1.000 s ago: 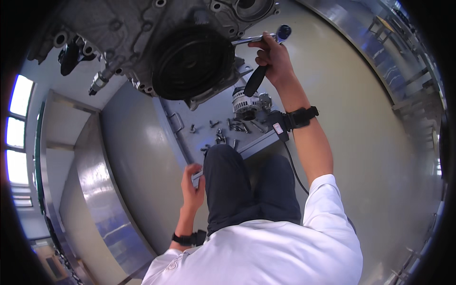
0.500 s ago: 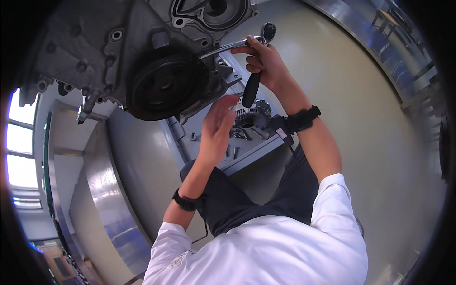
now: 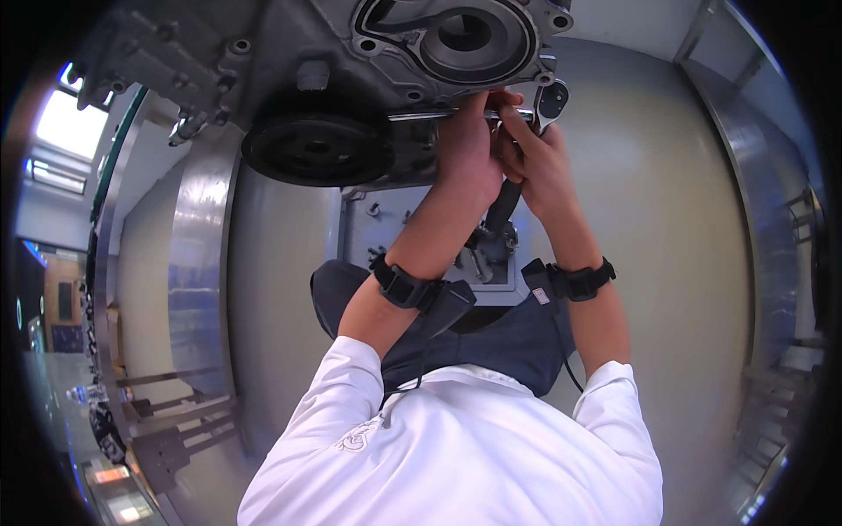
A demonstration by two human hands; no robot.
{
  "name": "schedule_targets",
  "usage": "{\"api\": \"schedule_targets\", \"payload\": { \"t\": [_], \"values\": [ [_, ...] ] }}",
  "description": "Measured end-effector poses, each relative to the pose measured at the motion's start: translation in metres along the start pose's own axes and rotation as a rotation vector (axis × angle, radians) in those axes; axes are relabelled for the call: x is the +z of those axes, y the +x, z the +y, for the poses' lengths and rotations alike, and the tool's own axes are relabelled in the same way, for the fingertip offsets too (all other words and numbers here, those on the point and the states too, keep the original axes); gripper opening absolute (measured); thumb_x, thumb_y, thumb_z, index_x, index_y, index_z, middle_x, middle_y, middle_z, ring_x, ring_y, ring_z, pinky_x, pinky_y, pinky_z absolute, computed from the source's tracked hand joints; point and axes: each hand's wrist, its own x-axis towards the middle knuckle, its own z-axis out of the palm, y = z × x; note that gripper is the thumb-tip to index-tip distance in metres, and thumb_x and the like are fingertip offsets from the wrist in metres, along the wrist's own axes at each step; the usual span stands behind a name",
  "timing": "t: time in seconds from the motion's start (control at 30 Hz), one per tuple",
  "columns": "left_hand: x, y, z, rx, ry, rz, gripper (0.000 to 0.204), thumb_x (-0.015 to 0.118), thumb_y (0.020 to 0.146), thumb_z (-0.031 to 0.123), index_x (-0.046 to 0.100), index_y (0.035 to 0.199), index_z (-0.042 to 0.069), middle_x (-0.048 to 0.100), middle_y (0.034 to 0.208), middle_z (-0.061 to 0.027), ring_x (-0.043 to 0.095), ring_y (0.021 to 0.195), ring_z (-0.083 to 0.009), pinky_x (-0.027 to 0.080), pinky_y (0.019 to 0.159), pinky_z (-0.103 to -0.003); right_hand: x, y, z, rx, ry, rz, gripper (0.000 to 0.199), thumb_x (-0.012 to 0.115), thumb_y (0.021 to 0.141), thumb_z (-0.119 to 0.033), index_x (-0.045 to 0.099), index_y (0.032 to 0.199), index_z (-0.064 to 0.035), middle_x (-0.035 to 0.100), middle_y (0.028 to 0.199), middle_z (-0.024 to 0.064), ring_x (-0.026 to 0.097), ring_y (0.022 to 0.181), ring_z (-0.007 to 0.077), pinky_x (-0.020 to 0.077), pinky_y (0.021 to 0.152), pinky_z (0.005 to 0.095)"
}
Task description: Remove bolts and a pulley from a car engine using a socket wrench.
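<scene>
A ratchet wrench (image 3: 551, 102) with a dark handle is joined to a long shiny extension bar (image 3: 417, 116), which runs left toward the engine beside the black crankshaft pulley (image 3: 317, 151). My left hand (image 3: 467, 151) is closed around the bar, its fingers partly hidden behind it. Close beside it, my right hand (image 3: 542, 167) is closed on the ratchet near its head, thumb by the bar's end. The handle hangs down between my wrists. Behind the pulley's edge, the bar's far end cannot be made out. The grey engine block (image 3: 281, 53) fills the top.
Below the engine stands a grey tray table (image 3: 355, 230) with loose bolts (image 3: 374, 209) and metal parts, partly covered by my left arm. A round housing opening (image 3: 465, 33) faces me above my hands. Metal-faced benches (image 3: 200, 280) line the left side.
My left hand has risen from beside the handle to the extension bar. My right hand has come lower and right with the ratchet. The view has shifted, and the bar lies more level.
</scene>
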Motion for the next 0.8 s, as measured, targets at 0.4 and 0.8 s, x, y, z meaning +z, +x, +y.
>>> {"api": "schedule_targets", "payload": {
  "t": [0.4, 0.8],
  "values": [
    [0.003, 0.005, -0.012, 0.124, 0.178, -0.054, 0.024, 0.049, 0.086, 0.023, 0.059, 0.086, 0.002, 0.062, 0.089, -0.0081, 0.058, 0.081, -0.0135, 0.045, 0.073, -0.027, -0.005, 0.009, 0.008, -0.248, -0.267, -0.074, 0.013, 0.054, 0.086, -0.012, 0.056, 0.087, 0.0011, 0.054, 0.067, 0.0000, 0.049, 0.061, 0.0063, 0.0375, 0.053, 0.0219],
    [-0.001, 0.013, -0.006, -0.026, 0.031, -0.200, 0.036, 0.033, 0.090, 0.017, 0.027, 0.054, 0.012, 0.031, 0.053, -0.0013, 0.054, 0.074, -0.0227, 0.047, 0.077, -0.045, -0.025, -0.036, -0.022, -0.835, -0.599, 0.070, 0.030, 0.057, 0.084, -0.021, 0.049, 0.064, 0.0007, 0.043, 0.050, 0.0040, 0.040, 0.041, 0.0113, 0.0323, 0.043, 0.0250]
  ]
}}
